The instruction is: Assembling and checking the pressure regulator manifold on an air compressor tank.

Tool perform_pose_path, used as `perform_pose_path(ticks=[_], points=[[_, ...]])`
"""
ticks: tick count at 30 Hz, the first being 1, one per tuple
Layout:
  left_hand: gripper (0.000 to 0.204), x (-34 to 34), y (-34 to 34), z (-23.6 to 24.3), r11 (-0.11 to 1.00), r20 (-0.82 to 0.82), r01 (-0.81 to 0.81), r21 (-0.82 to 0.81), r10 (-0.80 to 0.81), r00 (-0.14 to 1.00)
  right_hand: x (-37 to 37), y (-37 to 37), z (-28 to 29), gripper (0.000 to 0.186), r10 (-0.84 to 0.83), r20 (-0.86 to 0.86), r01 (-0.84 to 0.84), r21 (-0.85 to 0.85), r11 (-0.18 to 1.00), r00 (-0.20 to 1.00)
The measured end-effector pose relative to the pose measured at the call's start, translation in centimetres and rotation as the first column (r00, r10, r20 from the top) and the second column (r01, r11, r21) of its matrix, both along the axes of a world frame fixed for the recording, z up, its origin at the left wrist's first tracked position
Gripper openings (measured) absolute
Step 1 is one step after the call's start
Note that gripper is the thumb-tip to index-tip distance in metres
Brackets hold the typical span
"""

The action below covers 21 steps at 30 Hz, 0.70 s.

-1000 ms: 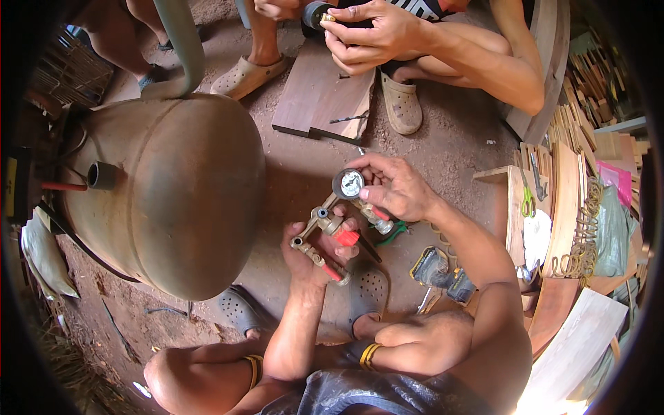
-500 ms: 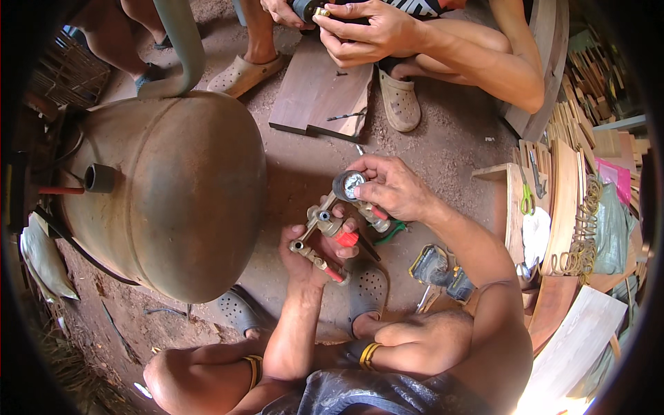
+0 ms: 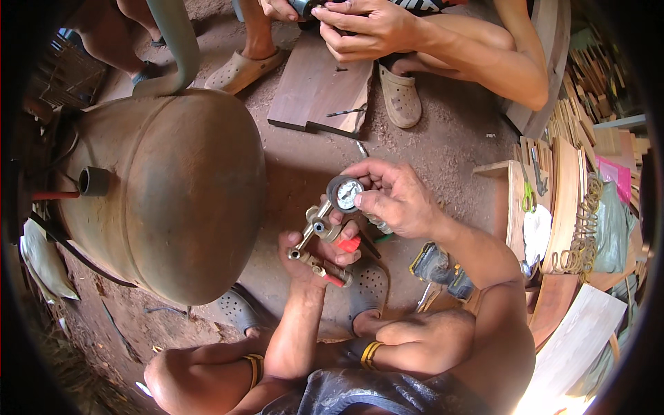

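Observation:
My left hand (image 3: 301,261) grips a brass valve manifold (image 3: 310,233) from below, with red valve handles (image 3: 349,244) showing between and beside its fingers. My right hand (image 3: 393,197) pinches a dark-rimmed round pressure gauge (image 3: 349,194) at the manifold's upper end, thumb on its face. Beneath the hands, part of a green tool shows on the floor. To the left lies a large rusty metal tank (image 3: 189,194) with a short dark pipe fitting (image 3: 92,181) and a red handle on its side.
A co-worker's hands (image 3: 353,31) hold a dark object above a wooden board (image 3: 311,83) with a drill bit on it. A yellow-black power tool (image 3: 429,263) lies by my right knee. Stacked wood (image 3: 574,311), coiled hose (image 3: 588,228) and green scissors (image 3: 529,197) are at the right.
My right hand and the gauge have shifted slightly left and down, and the gauge face is turned a little, covering more of the upper valve. The co-worker's hands have moved slightly up and left.

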<state>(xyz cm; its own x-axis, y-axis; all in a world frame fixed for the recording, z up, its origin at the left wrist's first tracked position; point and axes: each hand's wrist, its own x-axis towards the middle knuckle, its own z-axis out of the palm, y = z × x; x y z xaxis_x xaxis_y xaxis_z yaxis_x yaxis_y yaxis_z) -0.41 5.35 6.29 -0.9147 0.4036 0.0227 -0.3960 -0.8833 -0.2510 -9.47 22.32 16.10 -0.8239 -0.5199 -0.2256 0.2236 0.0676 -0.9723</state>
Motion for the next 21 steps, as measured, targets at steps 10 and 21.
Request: perform_pose_path(ticks=[10, 21], points=[[0.068, -0.1, -0.3, -1.0, 0.997, -0.038, 0.008, -0.078, -0.011, 0.999, 1.0, -0.5, -0.3, 0.029, -0.066, 0.011, 0.067, -0.034, 0.997, 0.998], [0.059, -1.2, -0.9, -0.7, 0.970, 0.107, -0.080, -0.228, 0.106, 0.989, -3.4, 0.3, 3.5, 0.038, -0.037, -0.634, 0.323, 0.343, 0.882, 0.773]])
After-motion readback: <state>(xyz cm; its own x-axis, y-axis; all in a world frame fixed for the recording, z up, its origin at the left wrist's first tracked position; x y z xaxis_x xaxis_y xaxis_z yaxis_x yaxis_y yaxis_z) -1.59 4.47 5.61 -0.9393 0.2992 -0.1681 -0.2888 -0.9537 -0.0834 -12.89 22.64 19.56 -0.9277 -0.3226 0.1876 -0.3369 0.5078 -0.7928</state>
